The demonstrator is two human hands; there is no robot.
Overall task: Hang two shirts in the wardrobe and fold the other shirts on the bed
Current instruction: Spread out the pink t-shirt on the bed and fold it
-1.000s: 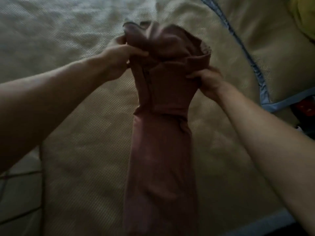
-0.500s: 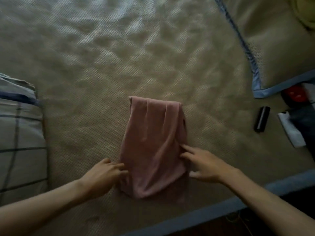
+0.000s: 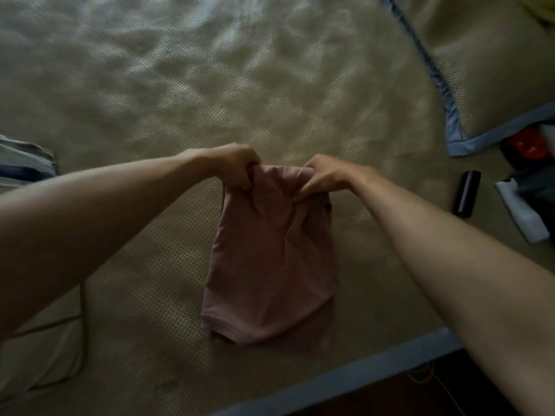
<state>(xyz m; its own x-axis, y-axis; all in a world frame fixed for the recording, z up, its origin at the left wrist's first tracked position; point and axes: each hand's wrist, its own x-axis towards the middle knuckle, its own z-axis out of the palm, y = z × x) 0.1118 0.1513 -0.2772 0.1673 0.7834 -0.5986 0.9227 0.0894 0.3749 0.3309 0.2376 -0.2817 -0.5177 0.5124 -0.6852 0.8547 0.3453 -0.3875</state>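
Both hands have moved from the pink shirt's lower sides up to its far edge; left hand grips the top-left corner, right hand pinches the top-right corner; shirt lies folded mid-frame on the woven bed mat; black cylinder at right.

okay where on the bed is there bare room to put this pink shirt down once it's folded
The widest bare stretch of the mat lies beyond both hands, left of the blue-edged pillow. A smaller patch sits between the pink shirt and the folded plaid cloth. The right side is crowded: a black cylinder and a white item lie there.
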